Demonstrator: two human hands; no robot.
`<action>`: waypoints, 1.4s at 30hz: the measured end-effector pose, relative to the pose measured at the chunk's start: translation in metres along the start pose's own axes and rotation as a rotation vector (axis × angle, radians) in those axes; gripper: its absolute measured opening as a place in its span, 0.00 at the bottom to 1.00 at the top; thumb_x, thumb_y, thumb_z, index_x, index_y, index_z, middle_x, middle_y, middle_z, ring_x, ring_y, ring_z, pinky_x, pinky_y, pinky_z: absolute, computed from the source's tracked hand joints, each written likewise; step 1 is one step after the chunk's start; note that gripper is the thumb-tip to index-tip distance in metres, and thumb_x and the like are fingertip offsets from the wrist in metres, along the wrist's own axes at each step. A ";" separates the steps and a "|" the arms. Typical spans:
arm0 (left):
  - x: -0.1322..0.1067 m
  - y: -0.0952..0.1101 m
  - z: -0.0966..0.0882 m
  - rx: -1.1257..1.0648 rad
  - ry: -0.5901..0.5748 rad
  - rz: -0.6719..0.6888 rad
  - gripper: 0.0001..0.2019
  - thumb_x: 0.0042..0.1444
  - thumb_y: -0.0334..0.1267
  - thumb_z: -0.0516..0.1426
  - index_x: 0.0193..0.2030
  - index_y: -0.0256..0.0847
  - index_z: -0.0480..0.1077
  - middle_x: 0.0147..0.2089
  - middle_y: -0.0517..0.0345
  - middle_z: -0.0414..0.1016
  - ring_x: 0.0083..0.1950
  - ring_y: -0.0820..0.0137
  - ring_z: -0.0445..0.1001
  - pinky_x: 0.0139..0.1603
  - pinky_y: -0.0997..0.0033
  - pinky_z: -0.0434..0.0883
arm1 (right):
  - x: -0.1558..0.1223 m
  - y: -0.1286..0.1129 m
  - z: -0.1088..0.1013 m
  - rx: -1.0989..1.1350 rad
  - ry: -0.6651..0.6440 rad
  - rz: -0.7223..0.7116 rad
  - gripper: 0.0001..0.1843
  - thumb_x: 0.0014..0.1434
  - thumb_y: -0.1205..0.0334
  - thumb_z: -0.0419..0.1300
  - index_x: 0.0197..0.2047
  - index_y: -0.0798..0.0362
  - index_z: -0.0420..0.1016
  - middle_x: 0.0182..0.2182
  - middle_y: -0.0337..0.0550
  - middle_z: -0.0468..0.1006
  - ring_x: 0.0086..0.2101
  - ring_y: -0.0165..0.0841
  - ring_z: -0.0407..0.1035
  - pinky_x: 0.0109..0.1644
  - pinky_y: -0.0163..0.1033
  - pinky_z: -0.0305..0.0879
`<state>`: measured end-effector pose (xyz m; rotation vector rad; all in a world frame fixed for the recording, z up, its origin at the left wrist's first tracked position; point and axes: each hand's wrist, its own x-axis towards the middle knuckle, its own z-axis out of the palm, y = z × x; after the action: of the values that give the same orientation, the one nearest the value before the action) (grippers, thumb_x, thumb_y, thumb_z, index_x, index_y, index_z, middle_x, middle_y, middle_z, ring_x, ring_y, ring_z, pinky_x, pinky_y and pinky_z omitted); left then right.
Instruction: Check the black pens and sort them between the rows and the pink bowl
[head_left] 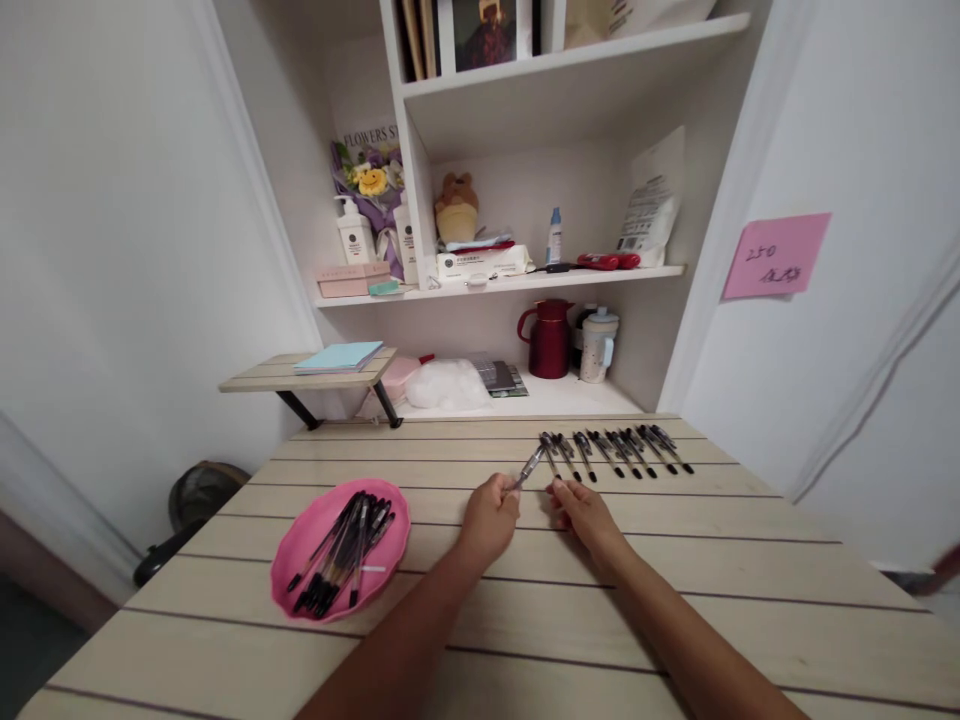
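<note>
My left hand is closed around a clear-barrelled pen, which points up and to the right. Just to its right, the curled fingers of my right hand pinch the near end of another pen, at the left end of a row on the table. The rest of that row of black-capped pens stretches rightward, lying slanted and partly overlapping. On the left, a pink scalloped tray holds a loose pile of similar pens.
The slatted table runs up to a white shelf unit. A small raised stand bears blue paper at the back left. A red jug and a pale cup stand behind. A pink note hangs on the right wall.
</note>
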<state>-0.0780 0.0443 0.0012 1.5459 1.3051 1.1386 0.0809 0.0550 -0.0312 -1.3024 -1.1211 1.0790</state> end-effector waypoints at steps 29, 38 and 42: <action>-0.060 -0.003 -0.184 1.184 -0.044 -0.281 0.32 0.43 0.43 0.58 0.57 0.38 0.58 0.54 0.43 0.66 0.54 0.56 0.65 0.46 0.66 0.62 | -0.003 0.028 -0.005 -0.448 -0.101 -0.146 0.19 0.50 0.46 0.52 0.26 0.54 0.69 0.16 0.37 0.70 0.19 0.29 0.62 0.25 0.34 0.56; -0.066 -0.015 -0.192 1.091 -0.048 -0.347 0.45 0.43 0.49 0.57 0.65 0.36 0.40 0.63 0.37 0.53 0.57 0.53 0.62 0.51 0.63 0.59 | 0.002 0.032 -0.004 -0.416 -0.086 -0.187 0.16 0.49 0.49 0.52 0.25 0.53 0.70 0.17 0.36 0.70 0.20 0.28 0.62 0.26 0.33 0.57; -0.069 -0.019 -0.190 1.097 -0.049 -0.379 0.45 0.45 0.50 0.55 0.65 0.36 0.38 0.61 0.35 0.56 0.55 0.52 0.65 0.49 0.62 0.60 | 0.003 0.029 -0.003 -0.526 -0.104 -0.201 0.16 0.52 0.51 0.50 0.25 0.53 0.70 0.17 0.36 0.71 0.21 0.30 0.64 0.27 0.33 0.57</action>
<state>-0.2701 -0.0162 0.0261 1.8677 2.2473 0.0686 0.0851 0.0574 -0.0602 -1.5033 -1.6512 0.7307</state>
